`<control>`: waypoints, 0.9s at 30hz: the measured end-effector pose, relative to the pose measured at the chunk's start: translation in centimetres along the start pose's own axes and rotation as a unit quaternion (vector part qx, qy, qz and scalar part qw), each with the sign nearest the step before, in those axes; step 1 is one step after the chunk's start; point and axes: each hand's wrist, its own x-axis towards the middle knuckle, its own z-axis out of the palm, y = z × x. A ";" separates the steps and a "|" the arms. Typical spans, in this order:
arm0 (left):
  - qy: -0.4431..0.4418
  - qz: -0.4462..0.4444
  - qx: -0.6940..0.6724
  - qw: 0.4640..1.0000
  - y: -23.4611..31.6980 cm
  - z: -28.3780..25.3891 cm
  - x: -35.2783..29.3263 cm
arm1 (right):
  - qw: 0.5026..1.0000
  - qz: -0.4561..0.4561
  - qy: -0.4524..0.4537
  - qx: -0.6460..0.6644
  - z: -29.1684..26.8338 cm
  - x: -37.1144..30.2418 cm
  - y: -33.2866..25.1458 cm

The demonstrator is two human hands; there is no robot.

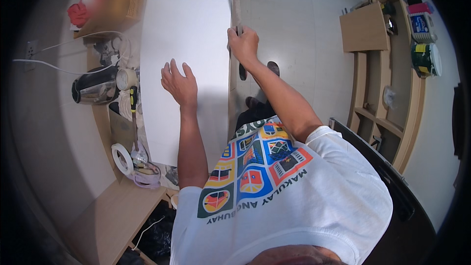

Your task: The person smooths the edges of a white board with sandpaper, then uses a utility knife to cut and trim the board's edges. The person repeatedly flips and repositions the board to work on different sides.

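Note:
A large white sheet or board lies lengthwise in front of me on a work surface. My left hand rests on it near the middle, fingers spread and holding nothing. At the board's right edge, my right hand is closed around a small dark grey object. Only its upper end shows above the fingers, so its kind cannot be made out. The fingers of this hand meet the board's edge.
Left of the board stand an electric kettle, a tape roll, a yellow-and-black-handled screwdriver and a white ring-shaped roll. A cardboard box sits far left. Wooden shelving with a green tub stands right.

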 end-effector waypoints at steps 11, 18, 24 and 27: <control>0.014 0.013 0.003 1.000 -0.2 0.3 0.1 | 0.988 0.105 -0.056 0.100 -1.0 -2.9 5.7; 0.017 0.008 0.015 1.000 -0.4 0.3 0.0 | 0.999 -0.027 -0.033 0.014 -1.1 -2.8 0.3; 0.022 0.009 0.014 1.000 -0.7 0.4 0.1 | 0.998 0.036 -0.052 0.028 -0.5 -2.5 -0.5; 0.020 0.009 0.013 1.000 -0.9 0.5 0.3 | 0.996 0.047 -0.055 0.050 -0.4 -3.2 -0.8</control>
